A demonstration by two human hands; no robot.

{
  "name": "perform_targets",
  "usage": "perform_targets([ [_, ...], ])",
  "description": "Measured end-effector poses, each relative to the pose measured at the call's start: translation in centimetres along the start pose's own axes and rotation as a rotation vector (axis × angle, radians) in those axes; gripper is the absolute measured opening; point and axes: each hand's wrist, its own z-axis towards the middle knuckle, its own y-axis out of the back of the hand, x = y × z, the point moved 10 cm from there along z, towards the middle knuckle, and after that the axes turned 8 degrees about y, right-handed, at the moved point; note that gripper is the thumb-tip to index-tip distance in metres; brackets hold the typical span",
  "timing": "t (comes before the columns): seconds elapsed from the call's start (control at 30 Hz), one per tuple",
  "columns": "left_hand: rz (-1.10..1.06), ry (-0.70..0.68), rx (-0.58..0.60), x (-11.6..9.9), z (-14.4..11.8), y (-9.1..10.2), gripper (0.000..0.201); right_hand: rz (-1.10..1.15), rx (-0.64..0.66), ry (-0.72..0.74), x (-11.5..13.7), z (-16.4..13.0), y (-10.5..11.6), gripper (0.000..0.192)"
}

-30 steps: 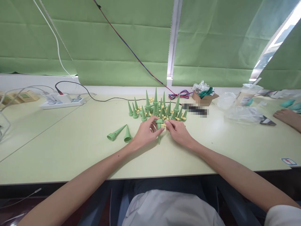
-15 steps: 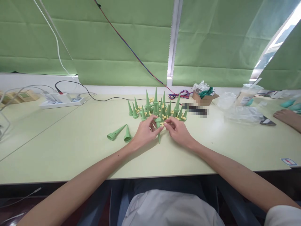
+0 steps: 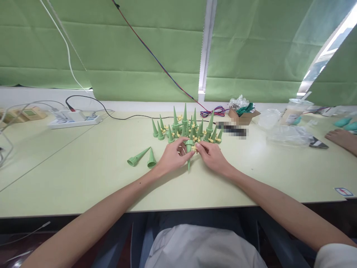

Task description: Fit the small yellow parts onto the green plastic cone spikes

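My left hand [image 3: 174, 154] is closed around a green plastic watering spike [image 3: 189, 147], its tip pointing down toward the table. Against the spike's side sits a small yellow valve [image 3: 193, 148], pinched by the fingertips of my right hand [image 3: 212, 155]. Just behind both hands stands a cluster of green spikes [image 3: 185, 117], most of them point up, with yellow valves among them. Two loose spikes lie left of my left hand: one on its side [image 3: 134, 160] and one with its hollow end facing me [image 3: 151, 162].
A white power strip [image 3: 75, 121] with plugs is at the left. Behind the spikes lie a coiled cable [image 3: 214, 111] and a cardboard box [image 3: 243, 117]. Farther right are a drink cup [image 3: 292, 111], plastic bags [image 3: 290, 136], a phone [image 3: 318, 143] and another person's hand [image 3: 340, 136].
The held spike has turned slightly, and its rim now faces me a little differently. My right fingers have shifted slightly at the yellow valve. The rest looks the same.
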Motion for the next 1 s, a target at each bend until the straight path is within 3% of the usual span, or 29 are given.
perform_targets([
  [0.2,-0.027,-0.001,-0.026,-0.06,0.05,0.24,0.048,0.15,-0.012,-0.049,-0.58,-0.24,-0.27,0.026],
  [0.37,-0.024,0.0,-0.032,0.13,0.02,0.17,0.048,0.15,-0.006,-0.051,-0.69,-0.23,-0.36,0.019],
  [1.0,0.067,-0.036,-0.018,-0.53,-0.29,-0.02,0.046,-0.007,0.0,-0.047,-0.78,-0.13,-0.09,0.032],
])
